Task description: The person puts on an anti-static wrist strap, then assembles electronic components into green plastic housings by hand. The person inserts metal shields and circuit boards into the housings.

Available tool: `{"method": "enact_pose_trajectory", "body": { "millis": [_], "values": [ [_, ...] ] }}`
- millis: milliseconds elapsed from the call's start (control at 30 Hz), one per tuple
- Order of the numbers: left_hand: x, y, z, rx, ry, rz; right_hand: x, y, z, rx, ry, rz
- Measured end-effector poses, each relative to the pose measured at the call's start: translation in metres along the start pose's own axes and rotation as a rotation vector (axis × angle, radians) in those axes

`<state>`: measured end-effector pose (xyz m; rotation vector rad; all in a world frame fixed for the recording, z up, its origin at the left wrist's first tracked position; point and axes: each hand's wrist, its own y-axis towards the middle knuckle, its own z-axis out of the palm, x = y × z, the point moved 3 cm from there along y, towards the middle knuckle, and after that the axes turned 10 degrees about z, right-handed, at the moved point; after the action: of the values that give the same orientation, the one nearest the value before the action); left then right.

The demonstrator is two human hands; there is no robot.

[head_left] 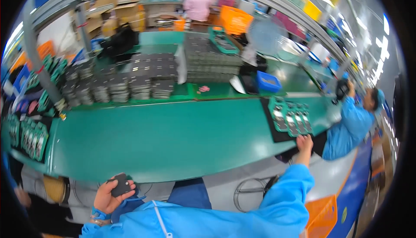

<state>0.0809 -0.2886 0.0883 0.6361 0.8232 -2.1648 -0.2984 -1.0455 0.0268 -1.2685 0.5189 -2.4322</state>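
Note:
My left hand (106, 198), low at the left in front of the bench edge, grips a small flat dark-grey plate (121, 185) with rounded corners. Over to the right my arm is stretched out, and my right hand (304, 142) is at the near edge of a group of green fixtures (291, 119). Its fingers are drawn together there; what is between them is too small to make out. The fixtures hold silvery and dark parts and lie side by side on a black mat (269, 117).
Stacks of dark flat plates (154, 66) line the back of the green bench (151, 138). A blue bin (268, 82) stands behind the mat. More green fixtures (34, 138) lie at far left. At right sits a co-worker in blue (351, 123); an orange crate (323, 216) is below.

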Motion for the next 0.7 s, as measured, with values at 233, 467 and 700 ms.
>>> {"method": "enact_pose_trajectory", "body": {
  "millis": [233, 467, 700],
  "values": [
    [-0.016, -0.015, -0.025, 0.030, -0.134, 0.117, -0.076, -0.107, 0.128, -0.283, -0.901, -1.057],
    [-0.033, -0.051, -0.100, 0.029, -0.419, 0.215, -0.444, -0.483, 0.334, 1.515, -1.002, -0.140],
    [-0.065, -0.093, -0.150, -0.131, -0.315, 0.373, -0.719, -0.692, 0.416, 1.768, -0.954, 0.937]
  ]
}}
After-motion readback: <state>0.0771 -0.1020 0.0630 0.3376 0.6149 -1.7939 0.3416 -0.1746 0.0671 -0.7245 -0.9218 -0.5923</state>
